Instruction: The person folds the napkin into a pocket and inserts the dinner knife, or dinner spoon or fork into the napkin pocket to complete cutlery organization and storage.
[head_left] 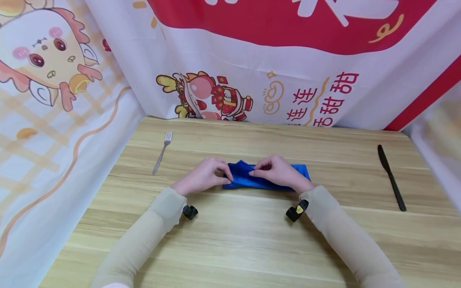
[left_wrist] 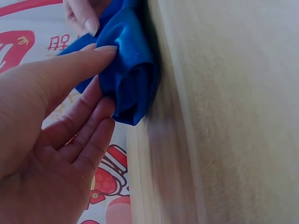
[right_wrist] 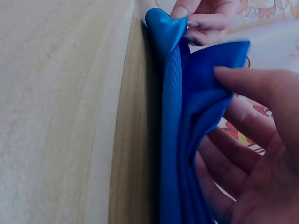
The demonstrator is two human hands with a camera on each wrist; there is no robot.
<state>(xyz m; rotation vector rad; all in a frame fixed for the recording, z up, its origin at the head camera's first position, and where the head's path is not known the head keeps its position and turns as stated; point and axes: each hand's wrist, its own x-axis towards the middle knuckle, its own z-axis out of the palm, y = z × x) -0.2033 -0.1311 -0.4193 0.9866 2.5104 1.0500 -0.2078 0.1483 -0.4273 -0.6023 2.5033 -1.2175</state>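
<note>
A blue cloth napkin [head_left: 268,183], folded into a long strip, lies on the table in front of the person. At its left end the left hand [head_left: 207,175] pinches the cloth between thumb and fingers; the left wrist view shows rolled layers of the napkin [left_wrist: 128,60] at that end. The right hand [head_left: 277,173] reaches over the middle of the strip and pinches a raised flap. In the right wrist view the thumb of the right hand [right_wrist: 261,144] lies on that flap, with the other fingers behind the napkin [right_wrist: 173,126].
A silver fork [head_left: 163,153] lies on the wooden table [head_left: 230,240] to the left. On the right is a black knife [head_left: 391,178]. Printed cloth hangings [head_left: 230,52] stand behind the table and along its left side.
</note>
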